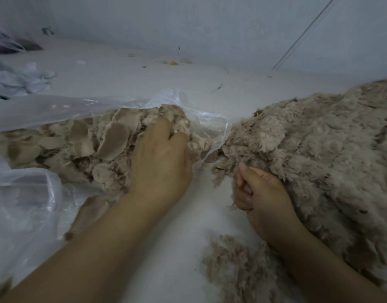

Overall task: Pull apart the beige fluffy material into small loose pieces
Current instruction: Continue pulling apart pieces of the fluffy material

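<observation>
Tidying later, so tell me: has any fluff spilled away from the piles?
Yes. A loose clump lies alone near the right forearm, apart from the bag and the big pile.

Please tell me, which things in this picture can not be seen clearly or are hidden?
- Left hand, head view: its fingertips are buried in the beige material inside the clear plastic bag.
- Big fluffy pile: cut off by the right edge.
- Dark items at top left: blurred, cannot be identified.
- Small yellowish bits by the wall: too small to name.
- Right hand: the tuft inside its curled fingers is mostly hidden.
</observation>
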